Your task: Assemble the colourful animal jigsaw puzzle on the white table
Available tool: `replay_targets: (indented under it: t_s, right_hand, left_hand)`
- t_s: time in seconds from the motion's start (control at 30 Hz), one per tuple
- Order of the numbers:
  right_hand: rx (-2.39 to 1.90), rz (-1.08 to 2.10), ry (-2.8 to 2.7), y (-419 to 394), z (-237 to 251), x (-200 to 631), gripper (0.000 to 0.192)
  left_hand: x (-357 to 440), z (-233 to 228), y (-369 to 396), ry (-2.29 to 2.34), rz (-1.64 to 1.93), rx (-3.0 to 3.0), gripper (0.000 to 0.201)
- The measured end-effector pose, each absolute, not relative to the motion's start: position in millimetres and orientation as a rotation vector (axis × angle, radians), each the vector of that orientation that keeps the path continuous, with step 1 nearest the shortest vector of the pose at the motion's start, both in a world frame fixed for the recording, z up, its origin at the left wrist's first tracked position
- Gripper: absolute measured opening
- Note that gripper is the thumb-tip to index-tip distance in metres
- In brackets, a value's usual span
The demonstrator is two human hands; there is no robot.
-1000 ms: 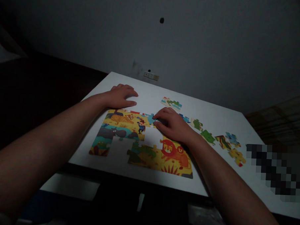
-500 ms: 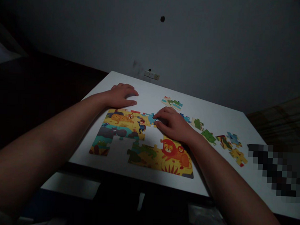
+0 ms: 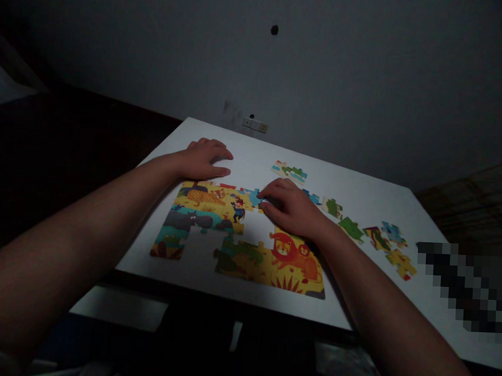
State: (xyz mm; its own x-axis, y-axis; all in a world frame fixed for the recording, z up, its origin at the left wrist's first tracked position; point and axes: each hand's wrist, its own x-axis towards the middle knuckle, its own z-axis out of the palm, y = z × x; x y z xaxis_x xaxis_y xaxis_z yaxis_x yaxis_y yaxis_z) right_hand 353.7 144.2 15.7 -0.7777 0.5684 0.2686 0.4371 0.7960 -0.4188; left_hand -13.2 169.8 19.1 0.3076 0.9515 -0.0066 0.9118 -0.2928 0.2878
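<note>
A partly joined animal jigsaw puzzle (image 3: 248,257) lies on the white table, with gaps in its middle and along its near edge. My left hand (image 3: 208,158) rests on the table beyond the puzzle's far left corner, fingers apart, holding nothing. At the puzzle's far edge, my right hand (image 3: 285,206) has its thumb and fingers closed on the right side of a light-blue puzzle piece (image 3: 254,197). This piece lies flat beside the piece with a small dark-blue figure. My right hand and wrist hide part of the puzzle above the lion.
Loose puzzle pieces (image 3: 291,171) lie beyond my right hand. Several more, including a green piece (image 3: 351,228) and a yellow piece (image 3: 401,263), spread along the right. A blurred dark object (image 3: 458,286) is at the table's right. Behind stands a wall with sockets (image 3: 255,124).
Both hands keep their places on the table and the puzzle looks the same. Only the view has shifted very slightly.
</note>
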Motion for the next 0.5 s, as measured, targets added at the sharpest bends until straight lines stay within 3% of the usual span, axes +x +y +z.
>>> replay_targets:
  t_s: [0.5]
  right_hand:
    - [-0.780,0.484,-2.614,145.6,15.9,354.8,0.023]
  left_hand:
    - [-14.1,19.5,170.4,1.699,0.221,2.343,0.089]
